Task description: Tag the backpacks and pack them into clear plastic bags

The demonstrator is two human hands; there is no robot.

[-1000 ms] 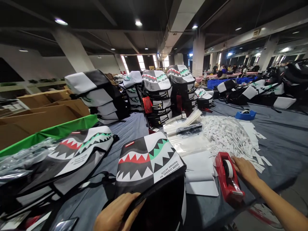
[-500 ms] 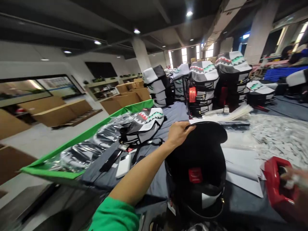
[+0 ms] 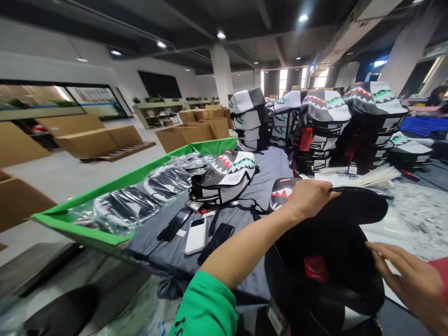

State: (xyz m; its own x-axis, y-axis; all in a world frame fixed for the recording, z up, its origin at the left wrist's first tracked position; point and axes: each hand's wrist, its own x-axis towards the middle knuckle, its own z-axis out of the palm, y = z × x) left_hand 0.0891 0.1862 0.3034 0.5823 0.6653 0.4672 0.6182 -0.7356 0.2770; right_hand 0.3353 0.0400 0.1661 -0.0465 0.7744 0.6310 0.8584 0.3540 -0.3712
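Observation:
A black backpack lies open in front of me, its dark inside and a red label showing. The flap's upper edge is pinched in my left hand, with the fingers closed round it. My right hand has its fingers stretched out, their tips touching the bag's right edge. Part of a shark-teeth print shows behind my left wrist. On the far side of my left arm lies another shark-print backpack.
Stacked backpacks stand at the back of the table. A white device and a dark phone lie left of my arm. Beyond is a green-edged bin of plastic-wrapped bags. A red container shows at the right edge.
My right hand has left the red container and come to the backpack's right edge. My left hand still holds the flap. The view has turned left.

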